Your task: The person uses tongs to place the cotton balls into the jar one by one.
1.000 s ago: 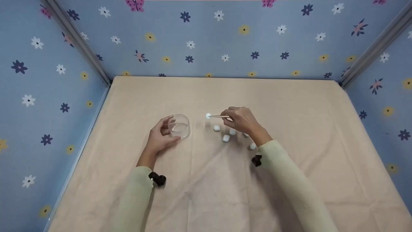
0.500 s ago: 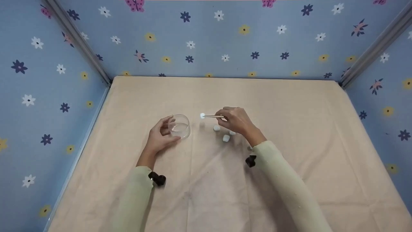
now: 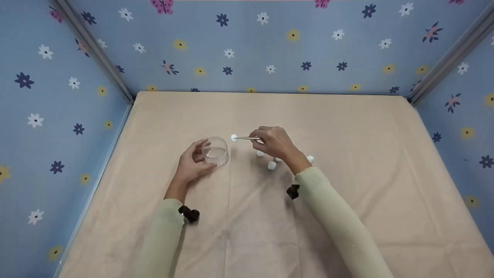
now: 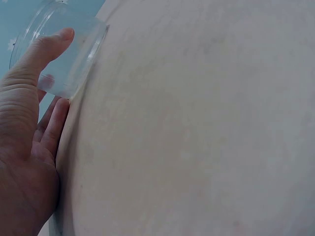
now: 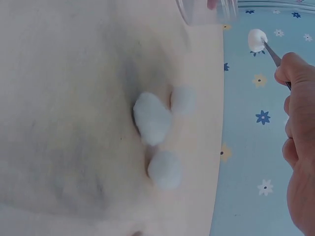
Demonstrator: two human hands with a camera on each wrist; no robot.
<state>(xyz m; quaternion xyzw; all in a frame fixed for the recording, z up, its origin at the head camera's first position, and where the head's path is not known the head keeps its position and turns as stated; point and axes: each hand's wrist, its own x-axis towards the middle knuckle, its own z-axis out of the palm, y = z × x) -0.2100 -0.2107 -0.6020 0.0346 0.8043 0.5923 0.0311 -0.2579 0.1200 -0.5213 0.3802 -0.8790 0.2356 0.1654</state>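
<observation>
My left hand (image 3: 192, 160) holds a clear round container (image 3: 215, 152) on the cloth, thumb on the near side and fingers on the far side. In the left wrist view the thumb lies along the wall of the container (image 4: 74, 54). With my right hand (image 3: 274, 143) I pinch metal tweezers (image 3: 247, 138), pointing left. Their tips grip a white cotton ball (image 3: 234, 137), up above the cloth just right of the container's rim. In the right wrist view the cotton ball (image 5: 257, 40) hangs at the tips of the tweezers (image 5: 272, 54).
Several more cotton balls lie on the beige cloth (image 3: 254, 224) below my right hand, one cotton ball (image 3: 271, 165) nearest me and another cotton ball (image 3: 310, 159) beside the wrist. Blue flowered panels (image 3: 247, 50) wall in the back and both sides.
My right hand has moved left, carrying the cotton ball in the tweezers closer to the container. My left hand and the container have stayed in place.
</observation>
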